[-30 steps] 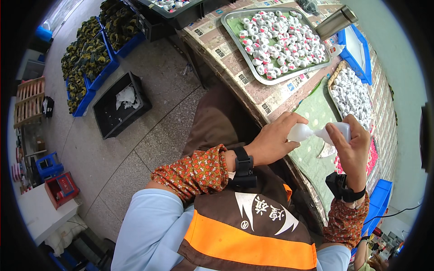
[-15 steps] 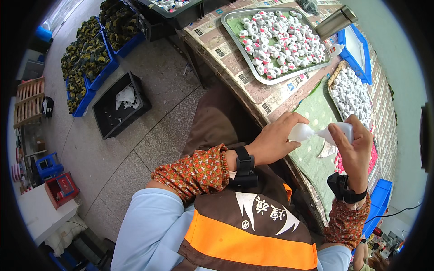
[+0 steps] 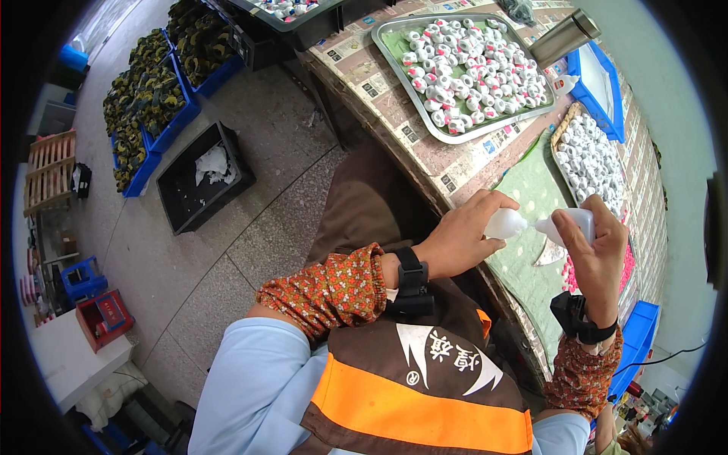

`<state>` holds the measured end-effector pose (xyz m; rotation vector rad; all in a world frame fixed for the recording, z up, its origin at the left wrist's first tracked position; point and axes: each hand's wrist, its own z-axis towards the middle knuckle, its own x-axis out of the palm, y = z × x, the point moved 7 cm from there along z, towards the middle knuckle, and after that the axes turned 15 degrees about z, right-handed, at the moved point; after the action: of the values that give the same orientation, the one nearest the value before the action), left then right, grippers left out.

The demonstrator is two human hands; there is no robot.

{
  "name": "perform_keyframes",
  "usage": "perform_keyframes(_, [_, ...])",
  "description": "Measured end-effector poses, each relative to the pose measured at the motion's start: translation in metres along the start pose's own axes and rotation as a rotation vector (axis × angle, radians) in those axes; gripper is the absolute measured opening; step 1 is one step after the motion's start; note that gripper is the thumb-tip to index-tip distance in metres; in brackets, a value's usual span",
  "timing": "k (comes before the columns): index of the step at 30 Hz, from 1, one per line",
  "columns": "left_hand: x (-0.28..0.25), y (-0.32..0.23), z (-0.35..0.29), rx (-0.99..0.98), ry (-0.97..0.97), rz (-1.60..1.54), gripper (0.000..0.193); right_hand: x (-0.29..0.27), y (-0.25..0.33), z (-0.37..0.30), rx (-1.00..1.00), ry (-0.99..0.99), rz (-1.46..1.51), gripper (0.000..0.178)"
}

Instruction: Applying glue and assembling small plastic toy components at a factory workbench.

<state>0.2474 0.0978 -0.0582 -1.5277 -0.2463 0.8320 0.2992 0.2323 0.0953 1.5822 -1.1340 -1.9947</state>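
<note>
My left hand point(image 3: 464, 239) pinches a smooth, rounded white piece point(image 3: 500, 225) between thumb and fingertips, above a green spotted cloth point(image 3: 519, 292). My right hand point(image 3: 595, 254) is closed around a translucent white squeeze bottle point(image 3: 582, 221), lying almost sideways. Its nozzle points left at the white piece, with the tip at or very close to it; whether they touch I cannot tell. Beneath the bottle a pale pointed scrap point(image 3: 547, 252) lies on the cloth. Small pink pieces point(image 3: 628, 265) are heaped beside my right hand, partly hidden by it.
A metal tray point(image 3: 453, 139) holds many white pieces with pink parts. Farther right are a tray of plain white pieces point(image 3: 590, 159), a steel flask point(image 3: 565, 38), a small glue bottle point(image 3: 564, 84) and a blue tray point(image 3: 618, 125). A black crate point(image 3: 168, 201) stands on the floor.
The squeeze bottle in my right hand has shifted very slightly to the right. My left hand and the white piece are almost unmoved.
</note>
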Motion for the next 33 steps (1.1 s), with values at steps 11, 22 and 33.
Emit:
perform_keyframes(11, [0.001,-0.002,0.0,-0.004,0.008,-0.005,0.051,0.004,-0.004,-0.002,0.014,0.008,-0.004,0.035])
perform_keyframes(22, [0.001,-0.001,-0.001,0.007,0.009,-0.001,0.051,0.01,-0.008,0.0,0.037,0.012,-0.016,0.037])
perform_keyframes(33, [0.001,-0.001,-0.002,0.02,-0.013,0.011,0.05,0.012,-0.01,-0.001,0.051,0.019,0.0,0.037])
